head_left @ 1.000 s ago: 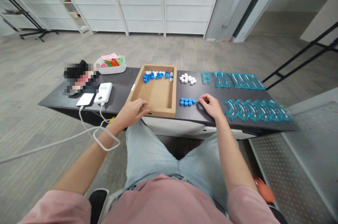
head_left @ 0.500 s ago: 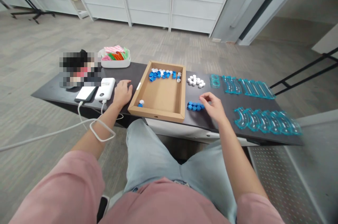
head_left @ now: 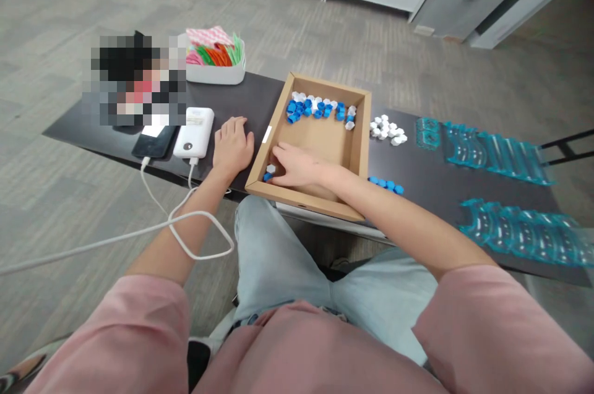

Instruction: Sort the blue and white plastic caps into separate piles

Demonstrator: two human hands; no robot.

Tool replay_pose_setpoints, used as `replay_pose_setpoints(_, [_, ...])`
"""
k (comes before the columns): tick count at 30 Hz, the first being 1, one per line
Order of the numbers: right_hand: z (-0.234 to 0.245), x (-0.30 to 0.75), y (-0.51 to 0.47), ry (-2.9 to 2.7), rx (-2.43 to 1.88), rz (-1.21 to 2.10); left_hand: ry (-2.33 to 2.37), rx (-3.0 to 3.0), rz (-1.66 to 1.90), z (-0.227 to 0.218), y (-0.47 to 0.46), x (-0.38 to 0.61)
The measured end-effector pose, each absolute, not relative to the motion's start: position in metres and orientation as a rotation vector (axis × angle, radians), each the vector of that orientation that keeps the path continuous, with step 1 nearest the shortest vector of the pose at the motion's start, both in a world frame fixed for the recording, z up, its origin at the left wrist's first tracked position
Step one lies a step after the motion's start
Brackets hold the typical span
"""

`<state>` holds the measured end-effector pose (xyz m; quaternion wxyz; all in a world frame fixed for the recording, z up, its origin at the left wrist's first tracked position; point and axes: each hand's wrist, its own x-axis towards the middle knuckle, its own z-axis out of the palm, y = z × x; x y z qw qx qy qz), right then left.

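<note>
An open cardboard box (head_left: 361,134) lies on the dark table (head_left: 429,174). A row of small blue and white hexagonal pieces (head_left: 320,106) runs along its far wall. My right hand (head_left: 299,168) reaches into the box's near left corner, fingertips at a white piece (head_left: 271,168) and a blue piece (head_left: 267,177); whether the fingers pinch anything is hidden. My left hand (head_left: 233,146) rests flat on the table just left of the box, holding nothing. Right of the box lie a white pile (head_left: 387,129) and a few blue pieces (head_left: 386,184).
Two rows of clear teal curved parts (head_left: 492,149) (head_left: 520,233) fill the table's right side. At the left are a white power bank (head_left: 193,132), a phone (head_left: 153,141), a white tub of coloured items (head_left: 216,63), and a cable (head_left: 185,227) looped over my left forearm.
My right hand left the blue pieces on the table and moved left into the box's near corner. My left hand went from the box's front edge to the table beside it. The view tilted down.
</note>
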<state>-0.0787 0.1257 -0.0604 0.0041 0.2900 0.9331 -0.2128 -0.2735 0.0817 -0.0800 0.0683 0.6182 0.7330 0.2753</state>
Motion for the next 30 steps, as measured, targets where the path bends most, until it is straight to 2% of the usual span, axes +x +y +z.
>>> replay_pose_setpoints(4, [-0.062, -0.072, 0.136, 2.931, 0.918, -0.663, 2.219, 1.867, 0.832, -0.091, 0.087, -0.278])
replay_pose_setpoints(12, [-0.063, -0.015, 0.195, 2.965, 1.015, -0.878, 2.245, 1.925, 0.75, -0.101, 0.088, -0.283])
replay_pose_setpoints(19, [-0.068, 0.013, 0.202, 3.055, 1.007, -0.634, 2.274, 1.89, 0.629, -0.1, 0.088, -0.285])
replay_pose_setpoints(24, [-0.08, 0.013, 0.208, 3.151, 0.881, -0.73, 2.341, 1.912, 0.526, -0.089, 0.089, -0.277])
replay_pose_setpoints(30, [-0.043, 0.052, 0.199, 3.308, 1.063, -0.77, 2.366, 1.893, 0.48, -0.075, 0.087, -0.269])
